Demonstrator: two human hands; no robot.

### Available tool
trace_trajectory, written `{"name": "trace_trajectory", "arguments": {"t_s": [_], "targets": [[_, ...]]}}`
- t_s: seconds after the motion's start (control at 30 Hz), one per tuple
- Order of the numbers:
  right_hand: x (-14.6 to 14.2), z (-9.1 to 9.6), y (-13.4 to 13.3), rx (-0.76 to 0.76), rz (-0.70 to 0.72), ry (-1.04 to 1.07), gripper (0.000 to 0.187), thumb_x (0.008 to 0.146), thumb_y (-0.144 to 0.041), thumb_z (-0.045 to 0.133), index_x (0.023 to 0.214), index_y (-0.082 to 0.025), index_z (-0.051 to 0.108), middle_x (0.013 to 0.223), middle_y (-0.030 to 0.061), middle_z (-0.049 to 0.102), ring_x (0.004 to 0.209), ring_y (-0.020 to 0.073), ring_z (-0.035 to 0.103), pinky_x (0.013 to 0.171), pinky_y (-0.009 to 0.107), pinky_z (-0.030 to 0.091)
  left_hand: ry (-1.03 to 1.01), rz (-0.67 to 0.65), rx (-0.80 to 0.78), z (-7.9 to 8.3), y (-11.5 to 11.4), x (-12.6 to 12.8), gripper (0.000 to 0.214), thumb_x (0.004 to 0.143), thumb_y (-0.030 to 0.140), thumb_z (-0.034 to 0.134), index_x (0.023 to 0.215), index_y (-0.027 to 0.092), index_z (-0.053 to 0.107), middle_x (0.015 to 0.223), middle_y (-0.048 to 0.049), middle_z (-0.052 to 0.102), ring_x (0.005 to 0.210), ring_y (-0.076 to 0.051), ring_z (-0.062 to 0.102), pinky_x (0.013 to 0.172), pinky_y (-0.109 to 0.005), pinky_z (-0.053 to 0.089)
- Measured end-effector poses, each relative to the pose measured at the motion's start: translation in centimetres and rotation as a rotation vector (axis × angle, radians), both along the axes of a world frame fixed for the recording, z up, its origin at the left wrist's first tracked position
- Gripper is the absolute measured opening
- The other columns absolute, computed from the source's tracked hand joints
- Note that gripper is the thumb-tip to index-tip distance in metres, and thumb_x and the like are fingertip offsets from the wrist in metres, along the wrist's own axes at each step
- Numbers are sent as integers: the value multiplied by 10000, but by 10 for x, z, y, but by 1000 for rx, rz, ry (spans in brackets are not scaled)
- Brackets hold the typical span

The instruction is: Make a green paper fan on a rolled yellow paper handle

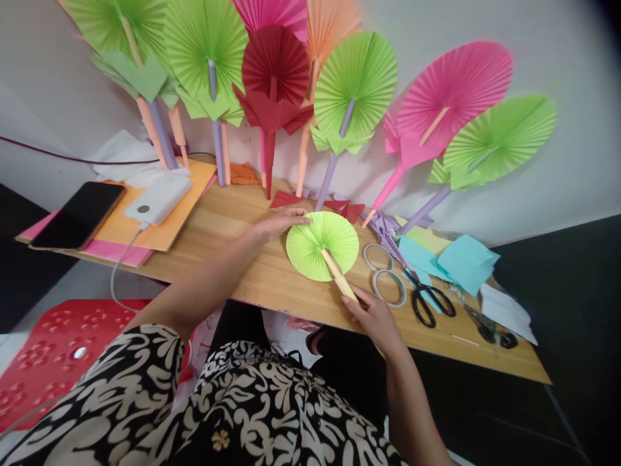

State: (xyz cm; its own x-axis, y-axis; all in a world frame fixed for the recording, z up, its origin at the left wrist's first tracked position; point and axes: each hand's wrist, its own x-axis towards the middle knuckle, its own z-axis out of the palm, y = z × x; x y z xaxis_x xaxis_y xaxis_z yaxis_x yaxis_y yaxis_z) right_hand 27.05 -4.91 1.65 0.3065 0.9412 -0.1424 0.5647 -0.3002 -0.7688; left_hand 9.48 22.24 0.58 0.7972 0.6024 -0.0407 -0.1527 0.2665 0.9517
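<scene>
- One round, pleated, yellow-green paper fan [310, 249] with one pale yellow paper stick [339, 277] is over the light wooden table [223, 226], near its front edge.
- Two hands, apart: the left hand [285, 222] has its fingers on the fan's upper-left rim, though whether it pinches cannot be told; the right hand [371, 315] is closed around the stick's lower end.
- Two pale ring-shaped tape rolls [374, 286] lie touching or nearly so, just beside the fan.
- Two pairs of black-handled metal scissors [421, 285] lie right of them.
- At least eight pleated paper fans [356, 74] stand behind: four green, two pink, one dark red, one peach.
</scene>
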Motion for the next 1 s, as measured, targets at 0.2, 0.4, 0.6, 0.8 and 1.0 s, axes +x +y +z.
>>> {"name": "trace_trajectory", "arguments": {"t_s": [0.2, 0.4, 0.6, 0.8, 1.0], "targets": [[6, 9, 4, 74, 122, -194, 430, 921, -468, 572, 1239, -216, 716, 1087, 64, 757, 931, 243, 695, 805, 330, 543, -30, -9, -45, 8, -5, -4, 369, 666, 383, 844, 857, 124, 664, 802, -36, 697, 741, -147, 655, 729, -282, 488], [20, 22, 6, 52, 180, -256, 427, 938, -430, 547, 1286, -223, 684, 1143, 67, 753, 984, 244, 702, 863, 346, 543, -15, -14, -9, 10, -6, -7, 297, 692, 377, 798, 765, 136, 641, 697, 5, 631, 599, -97, 565, 617, -240, 433], [57, 25, 11, 120, 33, -534, 443, 907, -416, 552, 1270, -200, 683, 1249, 131, 711, 1146, 327, 651, 988, 490, 496, 187, -139, 193, 8, -6, -8, 213, 729, 326, 770, 750, 129, 692, 714, -15, 664, 642, -105, 585, 633, -238, 446], [28, 30, 45, 350, 103, -558, 320, 963, -345, 496, 1160, -213, 711, 1180, 104, 730, 1125, 268, 640, 1013, 420, 452, 284, -253, 258, 6, -1, -11, 296, 779, 416, 749, 728, 128, 710, 639, -27, 659, 533, -91, 560, 525, -216, 443], [-21, 30, 102, 307, 227, -642, 195, 960, -265, 537, 990, -222, 725, 986, 78, 746, 981, 252, 640, 896, 374, 404, 274, -330, 167, 9, 3, -14, 316, 747, 445, 789, 741, 135, 729, 621, -29, 672, 509, -96, 585, 515, -214, 465]]}}
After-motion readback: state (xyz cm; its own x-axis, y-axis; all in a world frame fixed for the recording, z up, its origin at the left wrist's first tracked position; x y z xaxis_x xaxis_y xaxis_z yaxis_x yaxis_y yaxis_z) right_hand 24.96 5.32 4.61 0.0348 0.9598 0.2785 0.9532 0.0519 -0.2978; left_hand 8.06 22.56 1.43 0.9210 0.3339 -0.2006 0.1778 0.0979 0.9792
